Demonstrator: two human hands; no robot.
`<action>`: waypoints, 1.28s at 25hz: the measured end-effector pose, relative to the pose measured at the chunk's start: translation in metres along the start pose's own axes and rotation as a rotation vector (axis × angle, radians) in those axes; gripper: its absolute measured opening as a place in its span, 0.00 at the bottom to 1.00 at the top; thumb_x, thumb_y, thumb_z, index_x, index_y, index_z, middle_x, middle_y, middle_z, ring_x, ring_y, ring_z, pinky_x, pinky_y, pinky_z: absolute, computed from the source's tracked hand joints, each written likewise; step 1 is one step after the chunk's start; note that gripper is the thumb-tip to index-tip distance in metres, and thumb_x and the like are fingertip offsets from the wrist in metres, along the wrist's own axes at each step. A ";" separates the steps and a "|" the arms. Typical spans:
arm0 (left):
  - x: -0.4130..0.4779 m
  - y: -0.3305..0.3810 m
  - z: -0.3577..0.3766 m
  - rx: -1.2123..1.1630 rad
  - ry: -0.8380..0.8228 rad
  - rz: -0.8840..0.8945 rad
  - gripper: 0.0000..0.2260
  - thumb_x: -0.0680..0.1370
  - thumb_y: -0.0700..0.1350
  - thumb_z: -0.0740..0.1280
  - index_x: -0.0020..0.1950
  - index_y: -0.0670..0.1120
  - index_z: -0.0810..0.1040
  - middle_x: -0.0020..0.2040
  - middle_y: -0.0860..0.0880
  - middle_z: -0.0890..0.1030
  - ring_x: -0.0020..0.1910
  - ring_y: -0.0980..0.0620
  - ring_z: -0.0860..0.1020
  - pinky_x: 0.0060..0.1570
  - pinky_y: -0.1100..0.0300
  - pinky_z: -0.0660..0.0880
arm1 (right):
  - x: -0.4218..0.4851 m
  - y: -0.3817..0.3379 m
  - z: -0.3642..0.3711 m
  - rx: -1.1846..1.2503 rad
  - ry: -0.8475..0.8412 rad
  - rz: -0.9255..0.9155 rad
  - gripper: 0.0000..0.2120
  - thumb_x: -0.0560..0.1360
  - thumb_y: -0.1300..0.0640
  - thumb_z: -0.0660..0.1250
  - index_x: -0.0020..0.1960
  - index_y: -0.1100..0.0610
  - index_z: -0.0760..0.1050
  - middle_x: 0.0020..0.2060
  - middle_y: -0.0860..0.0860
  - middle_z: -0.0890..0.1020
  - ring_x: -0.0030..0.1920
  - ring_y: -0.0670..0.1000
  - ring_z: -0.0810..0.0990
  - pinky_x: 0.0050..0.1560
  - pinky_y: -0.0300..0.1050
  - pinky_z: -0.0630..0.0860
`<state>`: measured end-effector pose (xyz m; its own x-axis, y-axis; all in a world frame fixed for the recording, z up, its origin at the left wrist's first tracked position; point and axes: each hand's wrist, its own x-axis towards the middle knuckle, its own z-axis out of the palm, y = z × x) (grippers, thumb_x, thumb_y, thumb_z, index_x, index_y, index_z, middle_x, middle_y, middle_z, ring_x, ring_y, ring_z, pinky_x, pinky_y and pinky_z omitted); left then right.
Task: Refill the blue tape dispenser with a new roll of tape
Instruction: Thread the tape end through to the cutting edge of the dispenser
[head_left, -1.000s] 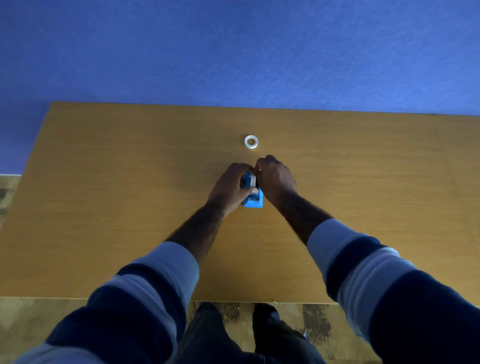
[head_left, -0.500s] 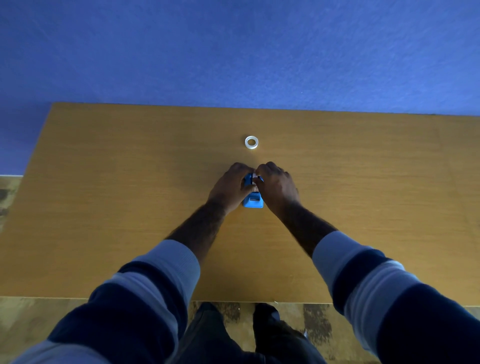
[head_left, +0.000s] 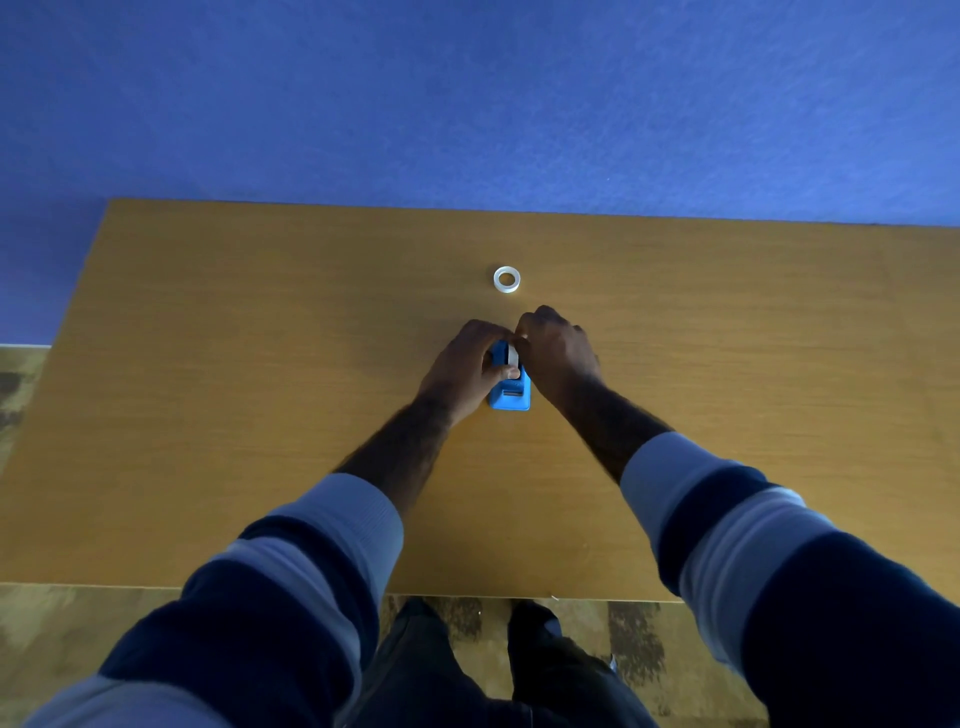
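The blue tape dispenser (head_left: 511, 399) stands on the wooden table (head_left: 260, 364), its cutter end towards me. My left hand (head_left: 460, 369) grips its left side, thumb across the top. A whitish tape roll (head_left: 512, 355) stands on edge in the dispenser's far part. My right hand (head_left: 561, 353) curls over from the right with its fingertips pinched on that roll. Both hands hide most of the roll and the dispenser's far end. A second small white tape ring (head_left: 506, 279) lies flat on the table just beyond my hands.
A blue wall (head_left: 467, 104) rises right behind the table's far edge. The table's near edge runs in front of my legs (head_left: 467, 665), and patterned floor (head_left: 52, 623) shows below it and to the left.
My right hand has lifted a little and shifted towards the far side, so the whitish roll shows between my hands again. The left hand and the dispenser have stayed in place.
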<state>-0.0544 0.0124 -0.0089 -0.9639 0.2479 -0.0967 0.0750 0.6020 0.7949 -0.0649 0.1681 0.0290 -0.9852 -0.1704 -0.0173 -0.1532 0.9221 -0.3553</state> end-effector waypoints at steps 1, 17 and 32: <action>0.000 0.000 -0.001 0.003 -0.002 0.001 0.16 0.72 0.44 0.77 0.58 0.53 0.78 0.55 0.57 0.75 0.52 0.57 0.77 0.54 0.60 0.76 | -0.001 0.001 0.001 -0.003 0.007 -0.009 0.05 0.79 0.58 0.66 0.49 0.60 0.78 0.43 0.53 0.78 0.35 0.50 0.74 0.42 0.47 0.75; -0.009 -0.006 0.001 -0.026 -0.016 0.018 0.25 0.73 0.47 0.78 0.68 0.51 0.76 0.63 0.53 0.79 0.59 0.55 0.79 0.58 0.56 0.79 | 0.002 0.002 -0.005 0.072 -0.058 0.026 0.05 0.79 0.57 0.67 0.51 0.58 0.78 0.45 0.52 0.78 0.38 0.51 0.77 0.41 0.47 0.74; -0.004 -0.002 0.001 0.032 -0.033 0.017 0.17 0.76 0.47 0.72 0.64 0.53 0.76 0.60 0.59 0.74 0.56 0.59 0.76 0.58 0.57 0.76 | -0.022 0.006 0.003 0.047 0.040 -0.081 0.06 0.78 0.58 0.68 0.54 0.58 0.78 0.49 0.54 0.81 0.47 0.54 0.80 0.47 0.49 0.76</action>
<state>-0.0502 0.0106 -0.0104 -0.9535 0.2830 -0.1035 0.1001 0.6215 0.7770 -0.0439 0.1762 0.0248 -0.9722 -0.2290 0.0499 -0.2296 0.8882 -0.3979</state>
